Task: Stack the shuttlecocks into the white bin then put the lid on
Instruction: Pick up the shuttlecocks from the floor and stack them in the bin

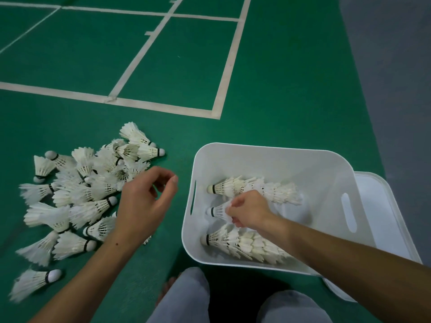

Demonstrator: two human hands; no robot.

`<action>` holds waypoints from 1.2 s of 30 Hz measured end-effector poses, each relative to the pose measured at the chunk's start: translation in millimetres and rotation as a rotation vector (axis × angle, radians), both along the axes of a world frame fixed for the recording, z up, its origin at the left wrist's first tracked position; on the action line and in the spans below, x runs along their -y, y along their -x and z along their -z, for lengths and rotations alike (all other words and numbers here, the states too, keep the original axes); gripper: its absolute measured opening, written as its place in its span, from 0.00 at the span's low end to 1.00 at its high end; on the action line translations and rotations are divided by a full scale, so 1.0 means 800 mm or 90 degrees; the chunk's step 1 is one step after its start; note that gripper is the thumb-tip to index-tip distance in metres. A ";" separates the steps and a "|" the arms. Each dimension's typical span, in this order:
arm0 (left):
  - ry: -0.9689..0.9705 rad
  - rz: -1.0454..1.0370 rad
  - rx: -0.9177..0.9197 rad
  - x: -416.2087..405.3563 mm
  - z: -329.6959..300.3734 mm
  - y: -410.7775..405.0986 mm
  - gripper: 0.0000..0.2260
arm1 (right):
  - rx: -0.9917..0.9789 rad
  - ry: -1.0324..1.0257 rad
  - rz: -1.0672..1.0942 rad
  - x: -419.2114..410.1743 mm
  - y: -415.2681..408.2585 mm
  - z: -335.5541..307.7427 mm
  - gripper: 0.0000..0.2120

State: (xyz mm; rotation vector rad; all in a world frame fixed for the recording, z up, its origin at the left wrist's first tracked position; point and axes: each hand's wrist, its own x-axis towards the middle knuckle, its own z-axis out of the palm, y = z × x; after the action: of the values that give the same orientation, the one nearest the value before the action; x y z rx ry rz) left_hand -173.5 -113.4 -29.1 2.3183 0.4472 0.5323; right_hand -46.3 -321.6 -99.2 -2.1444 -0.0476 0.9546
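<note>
The right hand [248,209] is down inside the white bin [268,159], its fingers [229,207] pinching the feathered skirt of a single shuttlecock [217,212] that lies with its cork tip pointing left, in the gap between two nested rows. The far row [254,190] and the near row [245,244] both lie on the bin's floor, cork ends toward the left wall; open floor remains to the right of the held one. The left hand [145,203] hovers above the green floor [279,89] between the bin and the loose pile [77,194], fingers loosely curled, thumb and forefinger apart, holding nothing.

The bin is smooth plastic with rounded corners and a slot handle in each side wall. Its right near corner rests on the white lid [384,220], which lies flat on the floor, sticking out to the right. The pile spreads well to the left, feathers ragged, cork tips banded in black, pointing every way. Pale court lines [163,106] cross the far floor; a grey strip [396,66] borders it on the right. Grey-trousered knees [186,299] show at the near edge.
</note>
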 end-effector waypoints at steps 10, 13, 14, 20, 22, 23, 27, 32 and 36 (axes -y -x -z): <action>0.035 -0.028 -0.225 -0.031 0.067 0.092 0.05 | 0.092 0.012 -0.085 0.018 -0.002 -0.032 0.08; 0.044 -0.087 -0.249 -0.041 0.074 0.116 0.04 | 0.228 -0.002 -0.108 0.020 0.003 -0.063 0.05; 0.044 -0.118 -0.253 -0.045 0.075 0.125 0.04 | 0.281 -0.024 -0.121 0.017 0.007 -0.077 0.04; 0.059 -0.239 -0.264 -0.077 0.082 0.184 0.12 | 0.421 -0.198 -0.244 -0.038 0.057 -0.171 0.05; 0.020 -0.245 -0.269 -0.087 0.080 0.194 0.14 | 0.377 -0.235 -0.277 -0.067 0.082 -0.185 0.04; -0.016 -0.242 -0.268 -0.094 0.079 0.196 0.15 | 0.343 -0.254 -0.281 -0.082 0.096 -0.186 0.03; -0.104 -0.201 -0.274 -0.130 0.079 0.189 0.20 | 0.112 -0.256 -0.240 -0.136 0.160 -0.145 0.03; -0.198 -0.026 -0.447 -0.145 0.084 0.145 0.44 | -0.022 -0.160 -0.137 -0.171 0.201 -0.060 0.11; -0.281 0.017 -0.525 -0.145 0.101 0.123 0.49 | 0.004 -0.134 -0.134 -0.185 0.200 -0.022 0.16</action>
State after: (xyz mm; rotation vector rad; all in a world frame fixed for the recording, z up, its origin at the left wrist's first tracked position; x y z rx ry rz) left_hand -272.1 2.3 -109.9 2.9063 0.7243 -0.4244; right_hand -206.4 -173.9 -81.5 -1.9736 -0.3684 1.0145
